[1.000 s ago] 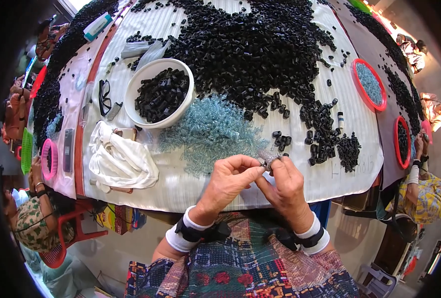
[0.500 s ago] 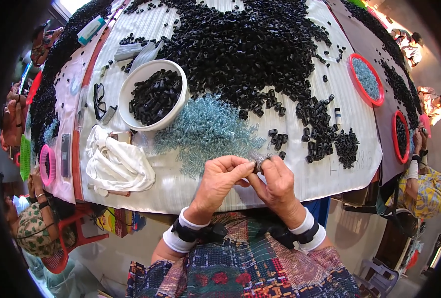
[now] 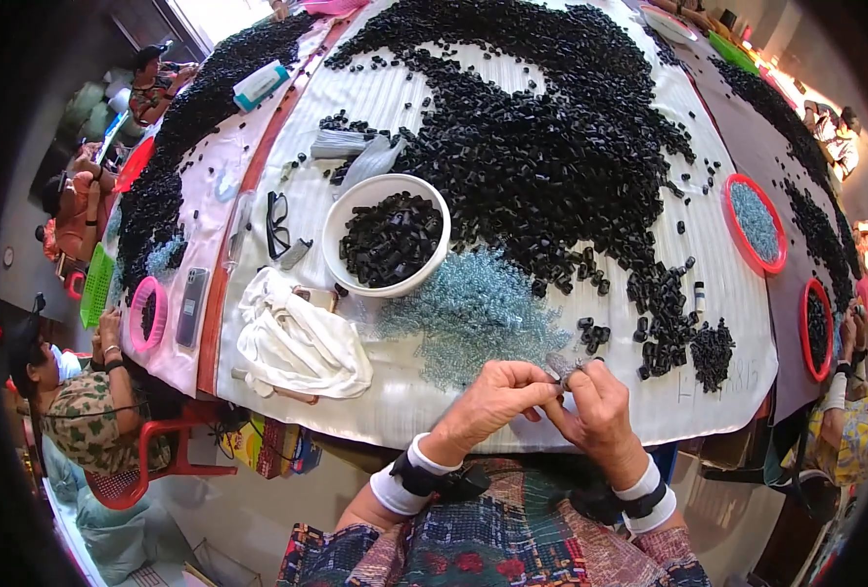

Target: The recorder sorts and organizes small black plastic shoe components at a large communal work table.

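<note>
My left hand [image 3: 492, 403] and my right hand [image 3: 602, 406] meet just above the near part of the white cloth, fingertips almost touching. Both are closed in a pinch, and a small greyish, shiny bit [image 3: 559, 367] shows between them, too small to name. Just beyond my fingers lies a heap of tiny pale-blue, coil-like pieces [image 3: 483, 313]. Short black cylindrical parts [image 3: 592, 335] sit in a small cluster near my right hand. To the left of the heap stands a white bowl [image 3: 336, 240] filled with black parts [image 3: 391, 240].
A large pile of black parts [image 3: 551, 161] covers the table's far side. Folded white fabric [image 3: 302, 338], black glasses [image 3: 276, 225] and a phone [image 3: 191, 308] lie leftward. At right are a red-rimmed tray [image 3: 730, 210] and tiny black pieces [image 3: 712, 354]. Other people sit around the tables.
The whole scene has shifted right and down in the picture as the view turned. My hands remain pinched together close to the table edge, with the small greyish bit showing slightly more.
</note>
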`<state>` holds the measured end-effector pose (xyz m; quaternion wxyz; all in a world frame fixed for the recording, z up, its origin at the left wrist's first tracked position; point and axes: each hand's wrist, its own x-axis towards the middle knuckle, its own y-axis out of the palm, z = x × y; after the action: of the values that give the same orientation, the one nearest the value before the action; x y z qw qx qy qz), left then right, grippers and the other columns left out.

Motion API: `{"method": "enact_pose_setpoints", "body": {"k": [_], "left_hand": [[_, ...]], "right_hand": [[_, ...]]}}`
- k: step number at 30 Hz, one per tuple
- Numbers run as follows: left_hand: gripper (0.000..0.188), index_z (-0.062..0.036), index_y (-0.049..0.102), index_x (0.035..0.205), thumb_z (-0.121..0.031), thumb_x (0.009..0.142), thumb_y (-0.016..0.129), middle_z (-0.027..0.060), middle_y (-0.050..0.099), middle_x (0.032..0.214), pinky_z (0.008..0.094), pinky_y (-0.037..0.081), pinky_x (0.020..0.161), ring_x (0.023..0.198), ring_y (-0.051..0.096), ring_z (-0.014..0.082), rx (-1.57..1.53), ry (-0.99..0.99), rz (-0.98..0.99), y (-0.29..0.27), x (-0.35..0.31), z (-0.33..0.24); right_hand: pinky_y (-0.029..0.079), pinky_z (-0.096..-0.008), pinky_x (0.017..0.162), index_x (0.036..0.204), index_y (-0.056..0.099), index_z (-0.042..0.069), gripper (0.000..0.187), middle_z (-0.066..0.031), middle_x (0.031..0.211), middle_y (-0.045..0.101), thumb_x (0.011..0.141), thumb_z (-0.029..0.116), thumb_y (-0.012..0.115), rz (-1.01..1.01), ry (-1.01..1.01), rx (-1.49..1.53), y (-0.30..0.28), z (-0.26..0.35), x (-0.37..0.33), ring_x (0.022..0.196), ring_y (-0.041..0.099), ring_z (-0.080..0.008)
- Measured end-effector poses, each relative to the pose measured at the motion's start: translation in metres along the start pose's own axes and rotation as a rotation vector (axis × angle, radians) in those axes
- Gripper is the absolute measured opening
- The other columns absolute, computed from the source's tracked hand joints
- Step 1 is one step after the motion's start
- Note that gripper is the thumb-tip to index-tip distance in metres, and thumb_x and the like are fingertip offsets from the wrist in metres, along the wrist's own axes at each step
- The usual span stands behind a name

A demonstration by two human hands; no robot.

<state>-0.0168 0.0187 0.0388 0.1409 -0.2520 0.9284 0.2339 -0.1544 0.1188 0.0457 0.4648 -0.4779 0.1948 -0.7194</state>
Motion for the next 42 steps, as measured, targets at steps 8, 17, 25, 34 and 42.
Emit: {"method": "enact_pose_setpoints", "body": {"k": [8,17,25,34,42], "left_hand": [[0.018,0.0009,0.067,0.091,-0.016,0.087,0.062,0.0038,0.067,0.082,0.0216,0.048,0.063,0.071,0.059,0.008,-0.071,0.068,-0.055,-0.003,-0.002,-0.005],[0.018,0.0021,0.067,0.092,-0.015,0.087,0.063,0.0064,0.067,0.084,0.0212,0.049,0.063,0.072,0.061,0.0092,-0.107,0.073,-0.051,-0.004,0.004,0.005],[0.019,0.0018,0.067,0.09,-0.016,0.087,0.063,0.0043,0.066,0.078,0.0206,0.048,0.061,0.068,0.059,0.0086,-0.072,0.003,-0.03,-0.006,0.002,0.009],[0.02,0.0002,0.065,0.091,-0.018,0.091,0.057,0.0079,0.067,0.082,0.0224,0.051,0.06,0.068,0.062,0.0111,-0.159,0.026,-0.083,-0.011,-0.002,-0.001],[0.029,-0.0053,0.06,0.094,-0.033,0.093,0.051,0.0093,0.067,0.08,0.0303,0.056,0.054,0.065,0.065,0.017,-0.49,0.369,-0.412,-0.085,0.005,-0.054]], "right_hand": [[0.042,-0.0376,0.053,0.076,0.05,0.002,0.028,-0.0125,0.072,0.047,0.067,0.011,0.074,0.032,0.055,0.06,-0.003,0.003,0.013,0.062,0.05,-0.03],[0.045,-0.0368,0.054,0.085,0.054,-0.001,0.032,-0.0133,0.076,0.049,0.066,0.013,0.076,-0.034,0.101,0.106,0.003,-0.001,0.004,0.065,0.052,-0.0297],[0.046,-0.0344,0.05,0.074,0.051,0.003,0.028,-0.0097,0.067,0.048,0.063,0.01,0.077,0.052,0.043,0.027,0.001,0.0,-0.004,0.059,0.052,-0.0263],[0.048,-0.0363,0.061,0.113,0.055,-0.002,0.043,-0.0157,0.087,0.058,0.073,0.009,0.069,0.036,0.224,0.237,-0.01,-0.016,-0.005,0.073,0.058,-0.0294],[0.044,-0.0374,0.074,0.104,0.057,0.003,0.038,-0.0119,0.09,0.06,0.07,0.012,0.07,-0.116,0.234,-0.288,0.006,-0.071,-0.004,0.086,0.055,-0.0276]]}}
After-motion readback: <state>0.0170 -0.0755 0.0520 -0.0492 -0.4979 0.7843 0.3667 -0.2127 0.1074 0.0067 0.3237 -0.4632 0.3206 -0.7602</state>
